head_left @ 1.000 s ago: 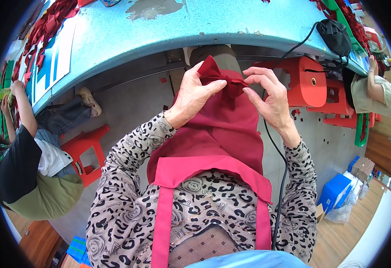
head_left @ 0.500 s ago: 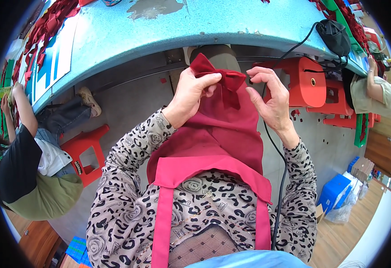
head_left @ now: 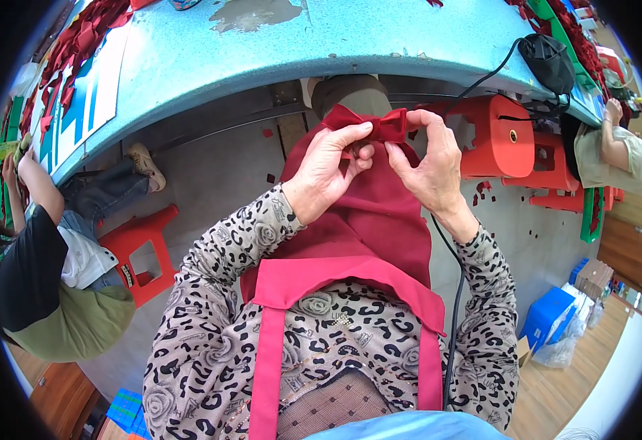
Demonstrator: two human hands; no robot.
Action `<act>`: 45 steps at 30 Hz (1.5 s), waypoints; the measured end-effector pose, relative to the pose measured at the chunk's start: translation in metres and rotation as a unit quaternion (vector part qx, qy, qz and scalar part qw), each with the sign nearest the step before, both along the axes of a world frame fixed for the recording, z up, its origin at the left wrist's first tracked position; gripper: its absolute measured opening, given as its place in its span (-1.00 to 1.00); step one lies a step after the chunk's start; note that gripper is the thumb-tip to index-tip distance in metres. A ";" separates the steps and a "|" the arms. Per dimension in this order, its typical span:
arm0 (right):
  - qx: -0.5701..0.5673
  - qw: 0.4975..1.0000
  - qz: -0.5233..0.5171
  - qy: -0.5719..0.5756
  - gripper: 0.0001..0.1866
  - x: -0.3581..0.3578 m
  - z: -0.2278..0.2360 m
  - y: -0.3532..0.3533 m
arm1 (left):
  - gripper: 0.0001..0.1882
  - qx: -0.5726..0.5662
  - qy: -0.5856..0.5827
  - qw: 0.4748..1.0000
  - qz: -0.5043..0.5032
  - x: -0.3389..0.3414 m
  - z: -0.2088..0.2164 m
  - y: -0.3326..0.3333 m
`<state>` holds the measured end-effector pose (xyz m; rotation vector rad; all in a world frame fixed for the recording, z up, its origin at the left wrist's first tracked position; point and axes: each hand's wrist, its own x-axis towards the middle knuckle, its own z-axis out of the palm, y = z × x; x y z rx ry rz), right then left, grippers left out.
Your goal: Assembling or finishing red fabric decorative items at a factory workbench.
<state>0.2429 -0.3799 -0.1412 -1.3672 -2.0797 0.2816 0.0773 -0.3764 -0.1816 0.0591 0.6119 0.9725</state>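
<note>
Red bow, seemingly velvety, shows two loops, left fingers pinching its middle, right fingers its right end.

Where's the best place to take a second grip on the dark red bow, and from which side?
Probably the outer end of the bow's right loop, coming from the right, thumb below and index finger above. That loop sticks out sideways, while the left hand has its thumb over the bow's middle. The right hand is at that end.

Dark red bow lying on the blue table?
No, the left hand pinches the dark red bow on the wearer's side, clear of the blue table.
</note>
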 end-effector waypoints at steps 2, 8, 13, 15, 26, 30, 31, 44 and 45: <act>0.035 0.998 -0.006 0.042 -0.59 0.000 -0.008 0.000 | -0.93 0.047 0.025 0.999 -0.010 0.002 0.001 -0.002; 0.140 0.990 0.020 -0.017 -0.59 0.007 -0.011 0.003 | -0.92 0.087 0.087 0.992 0.005 0.009 0.009 -0.008; 0.200 0.974 0.034 -0.098 -0.63 0.010 -0.011 0.005 | -0.92 0.148 0.138 0.978 0.041 0.013 0.010 -0.012; 0.209 0.973 0.029 -0.092 -0.63 0.009 -0.010 0.006 | -0.93 0.170 0.148 0.973 0.047 0.013 0.012 -0.012; 0.285 0.952 0.093 -0.062 -0.72 0.015 -0.010 0.004 | -0.88 0.148 0.133 0.980 -0.023 0.015 0.020 -0.012; 0.282 0.952 0.063 -0.104 -0.72 0.017 -0.013 0.008 | -0.89 0.169 0.147 0.974 -0.018 0.011 0.016 -0.010; 0.282 0.952 0.063 -0.104 -0.72 0.017 -0.012 0.007 | -0.89 0.170 0.146 0.974 -0.019 0.011 0.016 -0.011; 0.309 0.941 0.066 -0.124 -0.69 0.016 -0.009 -0.002 | -0.87 0.189 0.156 0.969 -0.028 0.010 0.016 -0.017; 0.314 0.937 0.066 -0.140 -0.69 0.017 -0.007 -0.003 | -0.87 0.196 0.157 0.968 -0.028 0.011 0.015 -0.018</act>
